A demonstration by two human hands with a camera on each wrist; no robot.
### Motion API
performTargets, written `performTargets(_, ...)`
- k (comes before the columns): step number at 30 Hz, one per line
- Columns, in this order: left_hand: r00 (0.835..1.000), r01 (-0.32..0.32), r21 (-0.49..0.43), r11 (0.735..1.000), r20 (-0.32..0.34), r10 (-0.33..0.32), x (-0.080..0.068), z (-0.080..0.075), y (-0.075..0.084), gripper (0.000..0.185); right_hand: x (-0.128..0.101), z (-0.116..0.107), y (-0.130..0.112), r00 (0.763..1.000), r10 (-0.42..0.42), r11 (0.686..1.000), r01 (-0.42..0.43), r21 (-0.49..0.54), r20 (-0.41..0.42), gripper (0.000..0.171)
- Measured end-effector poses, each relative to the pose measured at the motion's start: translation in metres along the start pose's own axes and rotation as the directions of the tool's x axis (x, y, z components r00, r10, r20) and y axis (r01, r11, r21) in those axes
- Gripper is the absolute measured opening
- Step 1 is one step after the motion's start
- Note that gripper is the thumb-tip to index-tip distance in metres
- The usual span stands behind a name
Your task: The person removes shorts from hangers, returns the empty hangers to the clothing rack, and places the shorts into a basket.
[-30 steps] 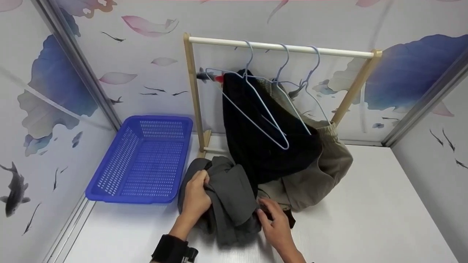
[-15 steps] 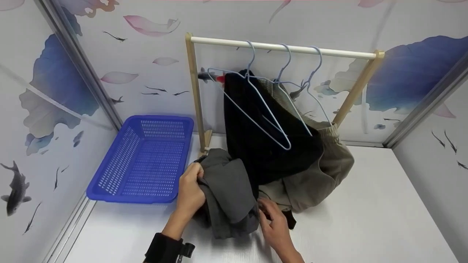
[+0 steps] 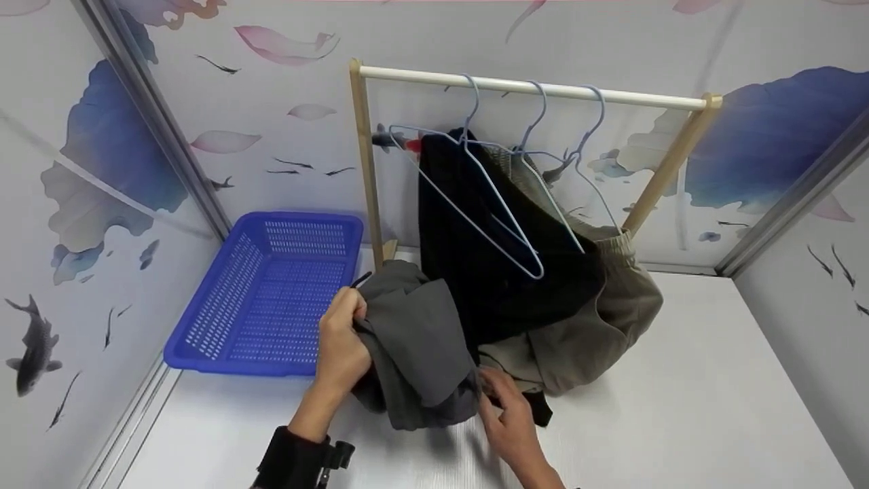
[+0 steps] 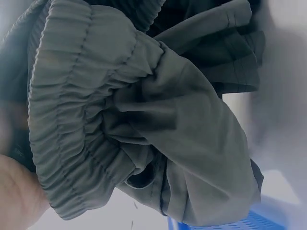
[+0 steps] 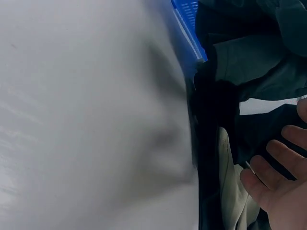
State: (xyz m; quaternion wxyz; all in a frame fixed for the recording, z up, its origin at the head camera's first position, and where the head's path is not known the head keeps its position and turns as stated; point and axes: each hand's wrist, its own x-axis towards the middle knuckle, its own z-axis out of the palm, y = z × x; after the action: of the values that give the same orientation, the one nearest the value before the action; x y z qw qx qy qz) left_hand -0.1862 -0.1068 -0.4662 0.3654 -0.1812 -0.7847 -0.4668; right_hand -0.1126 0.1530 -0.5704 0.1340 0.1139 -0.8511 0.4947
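Observation:
My left hand [image 3: 343,339] grips the gathered top of a grey garment [image 3: 414,339] and holds it just above the white table, beside the blue basket [image 3: 271,299]. The left wrist view shows its elastic waistband [image 4: 81,120] bunched against my palm [image 4: 14,191]. My right hand [image 3: 506,411] lies with its fingers straight at the garment's lower edge, touching the dark cloth there. In the right wrist view those fingers [image 5: 283,182] are spread and hold nothing, next to the dark cloth [image 5: 249,62].
A wooden rack with a white rail [image 3: 529,87] carries three light-blue wire hangers. A black garment [image 3: 489,272] and a khaki one [image 3: 597,326] hang from them and spill onto the table. Bare white tabletop [image 3: 713,394] lies to the right; patterned walls enclose the space.
My left hand has lifted the grey garment up and to the left, closer to the basket. The right hand has stayed almost in place at the hem.

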Motion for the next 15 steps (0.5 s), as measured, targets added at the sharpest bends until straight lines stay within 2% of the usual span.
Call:
performTargets(9,0.999,-0.003,-0.007,1.000,-0.044,0.002,0.012,-0.013,0.001,0.028,-0.002,0.002,0.001,0.999,0.021,0.998,-0.023,0.051,0.031,0.034)
performTargets(15,0.995,-0.001,0.004,1.000,-0.099,0.002,0.017,-0.023,-0.002,0.025,-0.001,0.004,0.001,1.000,0.001,1.000,-0.001,0.025,0.010,0.033)
